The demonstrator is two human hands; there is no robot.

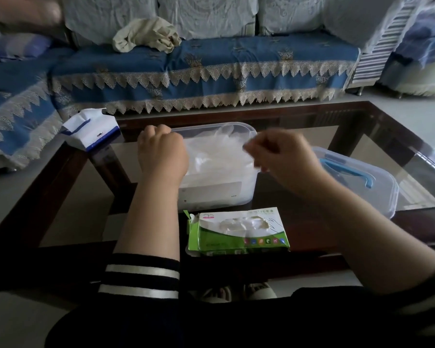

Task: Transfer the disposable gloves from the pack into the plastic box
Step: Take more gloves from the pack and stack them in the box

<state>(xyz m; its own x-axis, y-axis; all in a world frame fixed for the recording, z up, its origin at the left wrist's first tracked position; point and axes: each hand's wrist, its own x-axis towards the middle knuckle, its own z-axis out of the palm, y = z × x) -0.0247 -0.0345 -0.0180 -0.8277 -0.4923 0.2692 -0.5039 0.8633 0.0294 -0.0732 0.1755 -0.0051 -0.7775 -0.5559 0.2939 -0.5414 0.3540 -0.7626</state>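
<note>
A glass-topped table with a dark wooden frame fills the middle of the view, and pale floor shows through the glass. At its centre stands the clear plastic box, open, heaped with filmy disposable gloves. The left hand sits at the box's 9 o'clock rim, fingers curled into a fist; whether they pinch any glove film I cannot tell. The right hand hovers at the box's 3 o'clock edge, blurred, fingertips pinched together on a wisp of glove. The green pack lies at 6 o'clock of the box, torn open, gloves showing in its window. The lid with a blue handle rests at 4 o'clock. A tissue packet sits at 10 o'clock. At 12 o'clock stands a sofa with a blue lace-trimmed cover and a crumpled cloth.
</note>
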